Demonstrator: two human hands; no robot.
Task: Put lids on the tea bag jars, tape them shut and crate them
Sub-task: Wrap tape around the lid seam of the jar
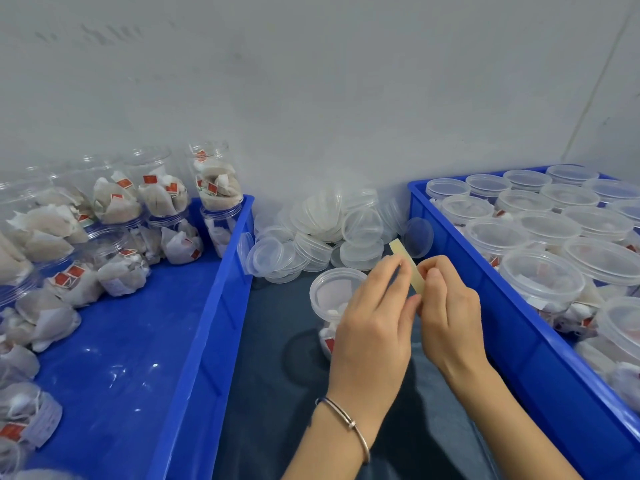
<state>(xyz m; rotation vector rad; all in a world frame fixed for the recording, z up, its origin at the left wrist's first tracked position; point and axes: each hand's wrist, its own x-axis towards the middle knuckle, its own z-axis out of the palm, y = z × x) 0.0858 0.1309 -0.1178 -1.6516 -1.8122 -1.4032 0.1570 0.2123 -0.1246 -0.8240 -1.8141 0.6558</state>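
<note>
While both the left hand (372,306) and right hand (446,299) pinched the tape strip (408,268) at frame centre, the lidded jar (332,292) waited beneath, probably for sealing.

Plain grey-white wall (311,81) fills the upper frame, faint scuffs upper left, a corner seam upper right; dark table (270,358) surface at lower centre, soft even light.
</note>
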